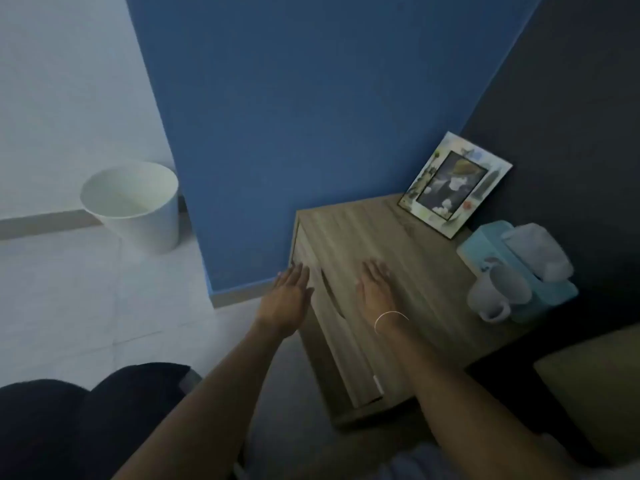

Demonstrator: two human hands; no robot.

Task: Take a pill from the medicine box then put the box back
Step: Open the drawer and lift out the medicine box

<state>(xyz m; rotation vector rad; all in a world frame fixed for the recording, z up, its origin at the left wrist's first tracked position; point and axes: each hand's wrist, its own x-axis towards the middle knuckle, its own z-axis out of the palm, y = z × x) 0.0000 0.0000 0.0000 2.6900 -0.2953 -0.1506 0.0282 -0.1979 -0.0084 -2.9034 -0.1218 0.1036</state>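
No medicine box shows in the head view. A wooden bedside cabinet (408, 258) stands against the blue wall, its drawer front (332, 327) facing left and closed or nearly so. My left hand (287, 299) is flat and open, fingers reaching the cabinet's upper left edge by the drawer front. My right hand (375, 285) lies palm down with fingers spread on the cabinet top, a thin bracelet on its wrist. Neither hand holds anything.
A picture frame (453, 185) leans at the cabinet's back corner. A light blue tissue box (519, 268) and a white mug (495, 292) stand on the right side. A white waste bin (135, 206) sits on the tiled floor at left. A cushion (595, 389) is at lower right.
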